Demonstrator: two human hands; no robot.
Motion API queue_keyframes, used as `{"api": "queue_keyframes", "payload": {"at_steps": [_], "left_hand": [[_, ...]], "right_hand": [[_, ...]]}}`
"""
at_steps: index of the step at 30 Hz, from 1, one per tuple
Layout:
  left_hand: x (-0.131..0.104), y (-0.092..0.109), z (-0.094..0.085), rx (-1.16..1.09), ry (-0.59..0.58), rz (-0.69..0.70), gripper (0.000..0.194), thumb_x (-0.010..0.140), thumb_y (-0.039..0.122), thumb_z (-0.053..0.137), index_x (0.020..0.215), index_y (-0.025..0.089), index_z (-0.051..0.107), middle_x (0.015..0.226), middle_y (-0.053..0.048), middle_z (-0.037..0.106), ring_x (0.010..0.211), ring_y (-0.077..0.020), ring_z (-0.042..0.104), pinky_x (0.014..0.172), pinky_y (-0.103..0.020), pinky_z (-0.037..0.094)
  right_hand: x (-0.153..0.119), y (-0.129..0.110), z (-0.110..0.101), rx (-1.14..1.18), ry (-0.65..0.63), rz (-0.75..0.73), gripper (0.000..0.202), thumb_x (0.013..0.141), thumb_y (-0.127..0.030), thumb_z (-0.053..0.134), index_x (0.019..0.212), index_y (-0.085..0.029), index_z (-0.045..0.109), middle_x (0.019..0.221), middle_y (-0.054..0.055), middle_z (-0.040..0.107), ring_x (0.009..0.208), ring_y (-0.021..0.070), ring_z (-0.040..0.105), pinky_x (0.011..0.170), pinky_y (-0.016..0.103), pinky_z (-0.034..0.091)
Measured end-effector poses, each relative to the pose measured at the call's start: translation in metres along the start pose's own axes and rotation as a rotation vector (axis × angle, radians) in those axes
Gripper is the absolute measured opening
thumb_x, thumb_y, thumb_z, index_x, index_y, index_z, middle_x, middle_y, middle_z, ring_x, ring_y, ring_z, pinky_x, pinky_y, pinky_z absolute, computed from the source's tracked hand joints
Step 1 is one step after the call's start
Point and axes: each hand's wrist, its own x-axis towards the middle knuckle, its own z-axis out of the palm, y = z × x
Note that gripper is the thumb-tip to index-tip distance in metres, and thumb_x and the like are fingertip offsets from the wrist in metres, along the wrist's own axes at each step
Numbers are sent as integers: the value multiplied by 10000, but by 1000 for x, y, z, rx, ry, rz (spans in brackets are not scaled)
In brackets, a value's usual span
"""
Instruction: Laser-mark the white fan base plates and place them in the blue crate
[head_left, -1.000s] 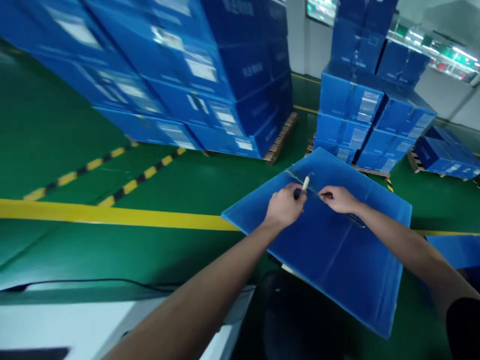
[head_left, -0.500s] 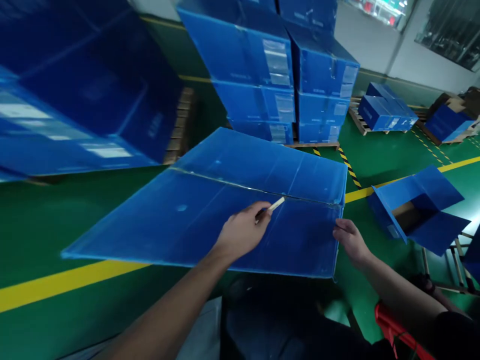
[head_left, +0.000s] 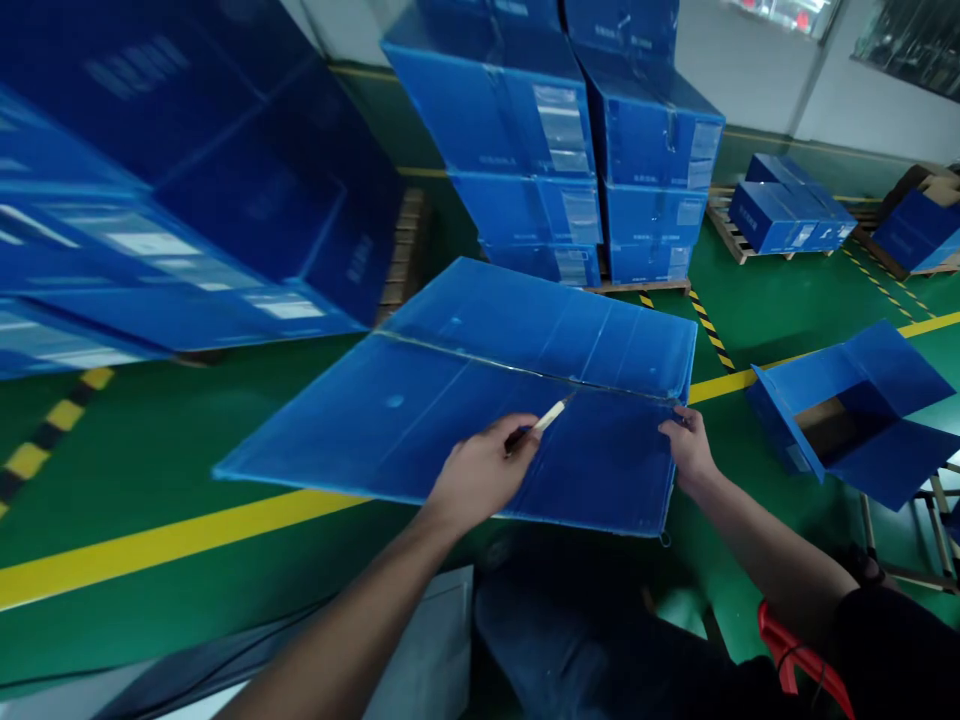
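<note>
In front of me is a large blue carton (head_left: 442, 400), its top crossed by a taped seam. My left hand (head_left: 487, 465) is closed round a small knife (head_left: 551, 415) with a pale handle and a thin dark tip. That tip points at the seam and lies just on the near side of it; whether it touches the board I cannot tell. At the carton's right end, my right hand (head_left: 690, 450) grips the edge, thumb and fingers close to the end of the seam.
Blue cartons (head_left: 517, 120) are stacked on a pallet behind; another large stack (head_left: 225, 200) stands at left. An open blue box (head_left: 847, 420) rests on a frame at right. Something red (head_left: 802, 655) is beside my right arm. Yellow lines (head_left: 187, 535) mark the green floor.
My right hand has slid up the carton's edge to the seam's end. The knife tip now shows clearly, a little nearer me than the seam. The view has shifted slightly.
</note>
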Motion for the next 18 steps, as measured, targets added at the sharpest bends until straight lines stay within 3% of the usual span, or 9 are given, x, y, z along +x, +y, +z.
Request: {"api": "queue_keyframes", "payload": {"at_steps": [4,9,14,18], "left_hand": [[4,6,3,-57,-7,4,407,976,511,482,1255,281,669,930,-18,797,846,-235,743,789,-326,505],[16,29,7,-26,-27,38,380,1011,472,479,1287,273,650,989,-26,814,915,-229,775,800,-307,528],[28,61,10,128,-34,138,358,1055,421,447,1293,273,671,986,-29,814,882,-240,763,759,-322,506],[34,81,13,279,4,288,381,1091,372,414,1354,294,678,1256,-72,776,1077,-293,739,877,-381,500]], "right_hand": [[13,-9,-8,98,51,61,507,702,-357,698,1178,-221,593,1055,103,721,924,289,727,709,365,591],[20,-14,-15,157,43,65,279,769,-389,752,919,-213,596,809,16,646,767,208,653,695,327,549],[21,-16,-17,241,22,116,232,743,-304,762,891,-203,613,764,-9,619,715,177,613,662,297,523],[23,-21,-13,278,-12,133,293,729,-346,784,971,-205,697,795,8,674,739,211,645,626,306,505]]}}
